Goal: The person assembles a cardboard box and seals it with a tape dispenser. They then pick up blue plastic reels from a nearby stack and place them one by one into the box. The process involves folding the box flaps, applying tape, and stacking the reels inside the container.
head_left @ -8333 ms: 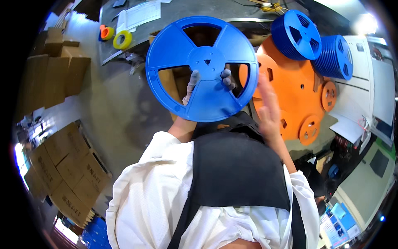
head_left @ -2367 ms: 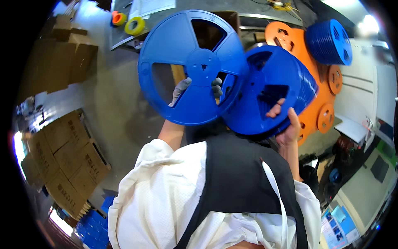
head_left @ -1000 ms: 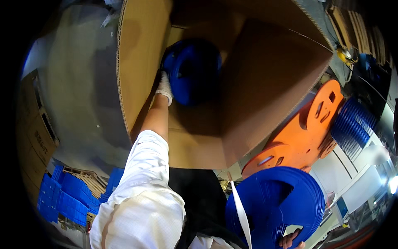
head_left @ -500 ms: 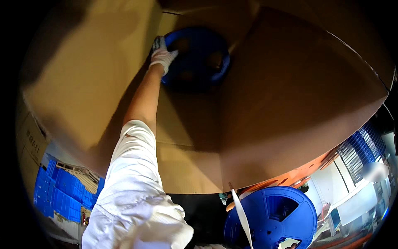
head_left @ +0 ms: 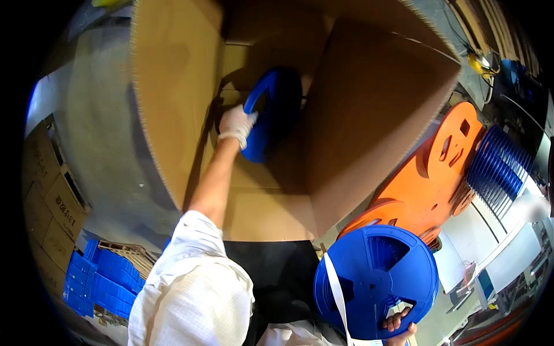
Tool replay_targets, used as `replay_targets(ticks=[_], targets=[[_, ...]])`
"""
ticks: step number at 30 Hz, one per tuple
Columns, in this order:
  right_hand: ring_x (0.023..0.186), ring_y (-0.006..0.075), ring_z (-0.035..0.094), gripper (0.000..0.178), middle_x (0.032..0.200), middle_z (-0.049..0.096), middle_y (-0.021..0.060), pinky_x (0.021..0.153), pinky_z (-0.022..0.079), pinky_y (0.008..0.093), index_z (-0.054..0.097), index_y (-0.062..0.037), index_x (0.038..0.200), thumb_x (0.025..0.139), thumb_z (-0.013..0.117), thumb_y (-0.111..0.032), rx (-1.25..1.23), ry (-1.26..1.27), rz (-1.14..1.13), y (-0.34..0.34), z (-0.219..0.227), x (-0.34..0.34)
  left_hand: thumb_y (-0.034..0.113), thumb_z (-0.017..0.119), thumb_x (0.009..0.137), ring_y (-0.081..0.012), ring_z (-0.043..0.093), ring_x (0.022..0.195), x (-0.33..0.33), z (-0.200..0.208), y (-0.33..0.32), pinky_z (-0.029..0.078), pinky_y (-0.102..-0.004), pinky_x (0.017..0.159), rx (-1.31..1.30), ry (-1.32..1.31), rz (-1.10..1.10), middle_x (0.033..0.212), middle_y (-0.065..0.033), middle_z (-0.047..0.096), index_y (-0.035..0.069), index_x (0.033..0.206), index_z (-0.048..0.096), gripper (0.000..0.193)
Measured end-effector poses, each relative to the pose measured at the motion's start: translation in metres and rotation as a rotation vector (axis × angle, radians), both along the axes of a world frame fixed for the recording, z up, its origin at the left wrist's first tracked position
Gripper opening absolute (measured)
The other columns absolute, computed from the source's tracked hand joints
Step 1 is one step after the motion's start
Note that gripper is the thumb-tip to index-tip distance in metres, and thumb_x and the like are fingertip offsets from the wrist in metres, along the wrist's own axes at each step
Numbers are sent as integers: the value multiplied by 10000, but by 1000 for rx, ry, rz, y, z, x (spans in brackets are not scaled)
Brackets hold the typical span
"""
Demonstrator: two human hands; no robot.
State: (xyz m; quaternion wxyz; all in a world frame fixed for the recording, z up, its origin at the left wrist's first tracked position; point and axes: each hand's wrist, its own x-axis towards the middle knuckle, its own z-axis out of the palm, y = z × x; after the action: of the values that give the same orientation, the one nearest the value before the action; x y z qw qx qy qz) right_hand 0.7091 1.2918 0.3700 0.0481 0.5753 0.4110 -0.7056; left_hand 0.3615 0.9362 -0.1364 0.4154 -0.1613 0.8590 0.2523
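Note:
My left hand (head_left: 236,124), in a white glove, reaches down into a deep cardboard box (head_left: 369,115). Its fingers are closed on the near-left edge of a blue plastic reel (head_left: 271,124), which stands tilted on its edge inside. At the lower right, a stack of blue plastic reels (head_left: 372,254) is held close against my body. My right hand (head_left: 398,324) grips this stack, its fingertips curled through a cut-out of the front reel. A white strap (head_left: 336,291) hangs in front of the stack's left side.
Large orange reels (head_left: 421,179) lie right of the box, with a row of blue reels (head_left: 501,164) beyond them. Blue plastic bins (head_left: 101,277) and a wooden pallet (head_left: 130,256) are at lower left. Brown cartons (head_left: 55,202) are piled at the far left.
My view has drawn back, showing more floor around the box. The reel in my left hand has turned from nearly face-on to steeply tilted. My right hand's fingers now show more at the stack.

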Motion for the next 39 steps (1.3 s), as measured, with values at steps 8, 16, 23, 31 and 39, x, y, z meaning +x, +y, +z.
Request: replay_targets(ticks=[8,16,23,31,39], targets=[[498,181,484,487,633,497,54,536,478,383,482,-54,1041,770,676,-408,-60,111,-66,-26,3,11,503,596,843,-367,625,982,50,60,-20,509,-465,821,-237,5,85,1059,-175,664,98,1110,622,485],[519,180,491,483,639,516,65,575,471,371,509,-35,1011,747,682,-400,-46,261,-146,-66,11,10,299,640,850,-338,480,1238,54,91,-45,435,-417,989,-413,164,75,1396,-163,449,125,1419,337,668],[591,124,424,432,668,415,-8,668,417,333,430,-79,1073,839,609,-394,-96,453,-282,-91,10,15,286,647,819,-353,316,1360,106,188,-36,298,-423,1113,-312,351,-351,1517,-155,272,138,1454,302,738],[540,111,481,345,609,467,-14,595,418,295,481,-87,931,785,675,-333,-290,839,-415,-93,-5,15,292,641,858,-364,450,1251,131,272,-54,368,-419,1051,261,550,-317,1355,-203,487,43,1286,531,508],[512,108,479,348,596,488,-14,562,406,284,465,-86,925,801,685,-326,-495,1192,-273,-98,8,27,452,494,904,-419,333,1333,170,466,121,191,-516,1129,525,899,-904,1411,-249,393,43,1384,406,636]])
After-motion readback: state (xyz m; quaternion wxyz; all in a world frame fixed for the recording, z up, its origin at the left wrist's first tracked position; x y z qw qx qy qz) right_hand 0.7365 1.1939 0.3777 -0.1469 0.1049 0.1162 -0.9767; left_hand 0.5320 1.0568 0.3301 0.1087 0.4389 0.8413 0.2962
